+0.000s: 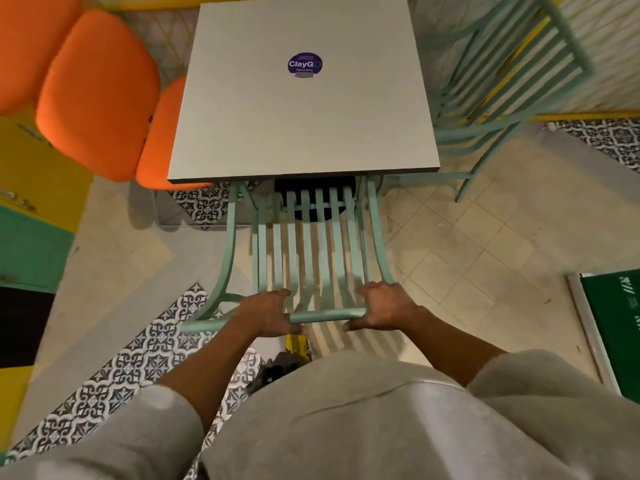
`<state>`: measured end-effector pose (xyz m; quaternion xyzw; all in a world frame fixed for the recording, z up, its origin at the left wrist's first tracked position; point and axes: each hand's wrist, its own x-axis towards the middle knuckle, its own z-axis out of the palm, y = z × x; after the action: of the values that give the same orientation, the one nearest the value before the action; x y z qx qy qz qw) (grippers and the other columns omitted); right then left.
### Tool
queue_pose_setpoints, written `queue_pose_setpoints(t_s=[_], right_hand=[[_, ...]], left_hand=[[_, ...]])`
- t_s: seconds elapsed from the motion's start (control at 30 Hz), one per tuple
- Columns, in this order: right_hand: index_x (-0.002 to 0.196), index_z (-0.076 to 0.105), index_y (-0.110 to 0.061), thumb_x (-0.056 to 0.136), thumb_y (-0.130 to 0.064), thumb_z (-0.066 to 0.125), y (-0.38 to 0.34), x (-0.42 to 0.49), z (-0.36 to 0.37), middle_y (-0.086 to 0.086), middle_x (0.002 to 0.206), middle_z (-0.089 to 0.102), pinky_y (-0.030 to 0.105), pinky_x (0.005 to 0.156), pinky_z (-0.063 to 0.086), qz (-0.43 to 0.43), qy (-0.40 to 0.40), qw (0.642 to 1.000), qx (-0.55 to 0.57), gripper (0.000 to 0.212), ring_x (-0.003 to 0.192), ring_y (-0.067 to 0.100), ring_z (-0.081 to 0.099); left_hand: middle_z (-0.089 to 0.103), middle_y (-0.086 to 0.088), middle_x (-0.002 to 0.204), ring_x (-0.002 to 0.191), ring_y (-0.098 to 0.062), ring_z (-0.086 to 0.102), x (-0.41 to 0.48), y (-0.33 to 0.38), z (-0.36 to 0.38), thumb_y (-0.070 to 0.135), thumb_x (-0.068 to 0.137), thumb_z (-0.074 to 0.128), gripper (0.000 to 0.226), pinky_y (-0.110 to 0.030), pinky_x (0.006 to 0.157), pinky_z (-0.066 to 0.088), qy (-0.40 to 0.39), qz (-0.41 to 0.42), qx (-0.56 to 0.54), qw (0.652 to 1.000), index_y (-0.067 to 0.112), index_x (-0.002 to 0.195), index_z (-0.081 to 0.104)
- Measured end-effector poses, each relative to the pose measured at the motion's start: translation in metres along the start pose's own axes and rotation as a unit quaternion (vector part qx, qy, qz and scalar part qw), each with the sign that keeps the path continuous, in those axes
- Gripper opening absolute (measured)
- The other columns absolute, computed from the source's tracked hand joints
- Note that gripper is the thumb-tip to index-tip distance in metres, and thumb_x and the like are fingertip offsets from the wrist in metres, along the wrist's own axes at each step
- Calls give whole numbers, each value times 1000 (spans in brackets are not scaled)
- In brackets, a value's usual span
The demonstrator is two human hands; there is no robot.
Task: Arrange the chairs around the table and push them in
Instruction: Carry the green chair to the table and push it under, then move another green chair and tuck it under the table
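Both hands on the mint-green slatted chair (311,251) in front of me. My left hand (273,315) and right hand (382,311) are each curled tight round the top rail, w/ the rail's bare middle between them. Chair's metal-looking, vertical back slats, curved side legs. Its seat is tucked under the near edge of the square grey table (304,126); round purple sticker (305,65) on top. Second mint chair (509,81) at the table's right side, orange seat (98,95) at left.
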<state>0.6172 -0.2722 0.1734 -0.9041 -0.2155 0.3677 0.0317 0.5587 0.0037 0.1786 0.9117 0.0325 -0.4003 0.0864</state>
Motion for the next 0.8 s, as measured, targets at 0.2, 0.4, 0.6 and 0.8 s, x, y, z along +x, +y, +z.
queue_pose_setpoints(t_s=[0.2, 0.4, 0.6, 0.8], right_hand=[[153, 49, -22, 82, -87, 57, 108, -58, 4, 1, 155, 53, 46, 111, 44, 10, 84, 996, 23, 97, 137, 26, 52], [162, 37, -16, 98, -74, 48, 213, -123, 23, 7, 167, 38, 48, 116, 39, 87, 114, 989, 39, 87, 146, 30, 44], [160, 40, -15, 100, -70, 49, 294, -171, 24, 8, 165, 40, 49, 113, 41, 167, 147, 973, 62, 82, 144, 32, 47], [163, 35, -14, 99, -72, 49, 367, -202, 23, 9, 169, 34, 52, 116, 40, 230, 148, 958, 84, 87, 148, 33, 42]], left_hand=[[44, 2, 167, 147, -26, 51, -8, 98, -11, 108, 54, 55, 137, -43, 115, 45, 26, 7, 10, 1000, 31, 165, 31], [47, 2, 165, 146, -26, 53, -6, 218, -23, 117, 48, 39, 146, -44, 113, 47, 71, 69, 55, 994, 31, 166, 32], [51, 0, 162, 142, -28, 57, 12, 333, -36, 116, 55, 32, 138, -47, 109, 52, 104, 125, 107, 981, 32, 165, 34], [44, -4, 166, 148, -31, 49, 55, 419, -53, 113, 59, 33, 134, -50, 116, 46, 75, 152, 143, 975, 31, 166, 30]])
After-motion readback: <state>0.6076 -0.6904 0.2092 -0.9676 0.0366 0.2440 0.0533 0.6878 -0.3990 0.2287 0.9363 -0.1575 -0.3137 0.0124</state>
